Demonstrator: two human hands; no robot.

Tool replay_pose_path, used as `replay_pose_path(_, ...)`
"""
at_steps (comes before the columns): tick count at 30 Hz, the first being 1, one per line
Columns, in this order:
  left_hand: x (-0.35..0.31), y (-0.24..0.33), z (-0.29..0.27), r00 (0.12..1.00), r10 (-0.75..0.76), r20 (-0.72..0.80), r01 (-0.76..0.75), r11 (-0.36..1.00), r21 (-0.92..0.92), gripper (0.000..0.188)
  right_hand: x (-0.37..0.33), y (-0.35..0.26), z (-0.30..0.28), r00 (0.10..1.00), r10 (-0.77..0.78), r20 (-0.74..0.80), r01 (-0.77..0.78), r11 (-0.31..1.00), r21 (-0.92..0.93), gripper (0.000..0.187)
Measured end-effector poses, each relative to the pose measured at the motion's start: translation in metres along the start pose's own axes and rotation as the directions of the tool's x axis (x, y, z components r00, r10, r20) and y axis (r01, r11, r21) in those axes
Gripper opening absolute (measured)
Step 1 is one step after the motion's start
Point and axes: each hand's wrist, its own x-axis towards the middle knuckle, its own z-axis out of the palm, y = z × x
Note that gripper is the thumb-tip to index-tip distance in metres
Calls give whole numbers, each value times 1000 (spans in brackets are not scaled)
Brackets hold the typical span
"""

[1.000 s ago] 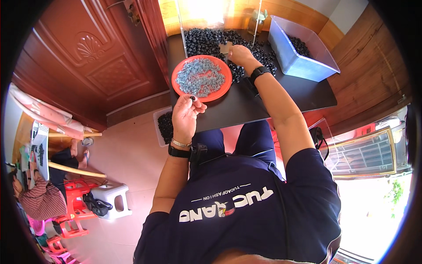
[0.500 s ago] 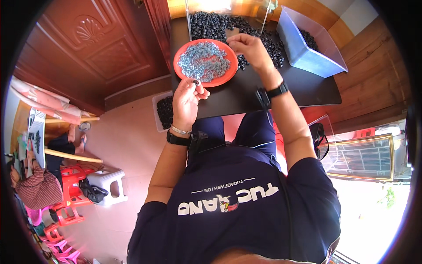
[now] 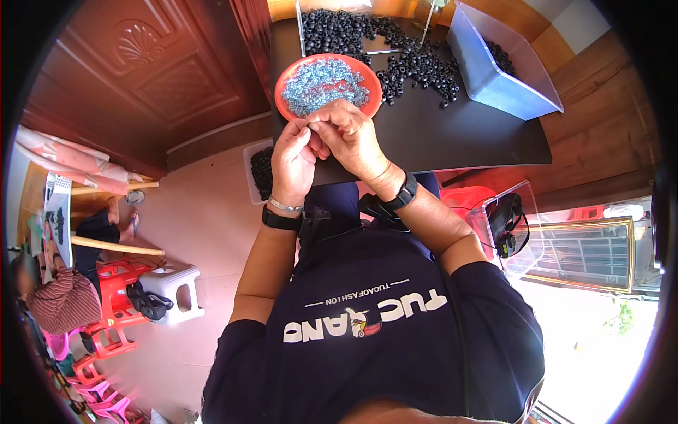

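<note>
My left hand (image 3: 292, 161) and my right hand (image 3: 351, 140) meet fingertip to fingertip at the near rim of a red round plate (image 3: 280, 106). Small shiny metal pieces (image 3: 311, 79) cover much of that plate. The left fingers are pinched on a small black part, now largely hidden by the fingers. My right thumb and forefinger pinch together against it; whatever they hold is too small or hidden to name. Beyond the plate lies a spread of small black ring-like parts (image 3: 424, 71) on the dark table (image 3: 480, 145).
A pale blue bin (image 3: 505, 95) with black parts stands tilted at the table's right. A tub of black parts (image 3: 261, 173) sits low beside the table's left edge. At far left, another person (image 3: 67, 300) is near red stools (image 3: 113, 339) and a white stool (image 3: 185, 293).
My right hand has come from the black parts beyond the plate, back and left, to meet my left hand. The left hand has stayed near the plate's near rim.
</note>
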Motion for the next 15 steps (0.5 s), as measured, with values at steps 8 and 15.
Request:
replay_pose_path(8,-5,5,8,999,47,2,-47,999,16,20,1,-7,0,986,-168,-6,167,979,-113,15)
replay_pose_path(15,-3,5,4,1000,14,-13,-15,999,-45,21,-5,-10,-1,996,-86,38,87,996,-17,15)
